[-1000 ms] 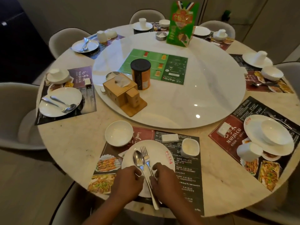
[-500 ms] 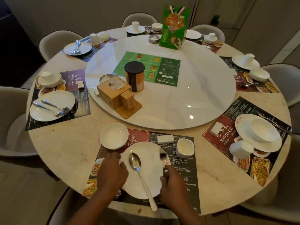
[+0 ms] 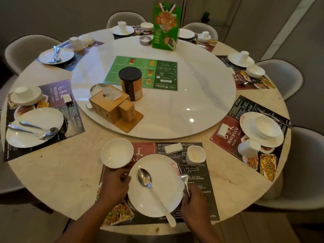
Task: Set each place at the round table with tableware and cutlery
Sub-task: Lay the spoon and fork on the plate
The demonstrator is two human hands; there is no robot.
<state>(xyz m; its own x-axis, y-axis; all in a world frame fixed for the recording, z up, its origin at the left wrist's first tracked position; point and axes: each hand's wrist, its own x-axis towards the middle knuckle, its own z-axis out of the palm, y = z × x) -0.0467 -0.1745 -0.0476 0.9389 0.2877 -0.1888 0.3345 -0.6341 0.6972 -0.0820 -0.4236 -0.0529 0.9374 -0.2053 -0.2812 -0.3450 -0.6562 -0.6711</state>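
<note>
At the round table's [image 3: 61, 172] near edge a dinner plate [image 3: 140, 199] sits on a placemat [image 3: 199, 174]. The left hand [image 3: 114, 185] curls its fingers on the plate's left rim. The right hand [image 3: 194, 205] pinches the fork [image 3: 185, 179] handle (tines away, toward the cup [image 3: 195, 156]), just right of the plate. The spoon [image 3: 145, 177] lies diagonally on the plate.

On the turntable [image 3: 201, 85] stand a wooden tissue box [image 3: 108, 104], an orange canister [image 3: 130, 83] and a green sign [image 3: 165, 27].
</note>
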